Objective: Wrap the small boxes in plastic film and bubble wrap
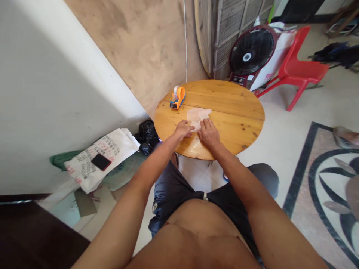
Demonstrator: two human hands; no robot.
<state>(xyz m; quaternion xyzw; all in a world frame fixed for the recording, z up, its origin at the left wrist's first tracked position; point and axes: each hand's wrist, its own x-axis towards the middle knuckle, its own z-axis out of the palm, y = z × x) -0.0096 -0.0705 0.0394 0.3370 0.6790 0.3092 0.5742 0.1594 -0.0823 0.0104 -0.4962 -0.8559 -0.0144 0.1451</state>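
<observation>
Sheet (196, 113): one thin, pale, wrinkled sheet is lying on the one wooden table (235, 112), between and just beyond my two hands; its layers I cannot count.
Left hand (183, 129): my fingers are curving narrowly at the sheet's near left edge, the thumb touching it; whether they are pinching it, I cannot tell.
Right hand (209, 132): my fingers are bending close together over the sheet's near right edge; I cannot tell whether they are gripping it.
Tape dispenser (182, 96): one, orange and blue, is standing on the table beyond the sheet and to its left, carrying one roll of tape (175, 90).
Sack (117, 144): one, white and printed, is lying at my left, with one dark phone (101, 162) resting on it.
Chair (304, 71): one, red, is standing beyond the table on the right.
</observation>
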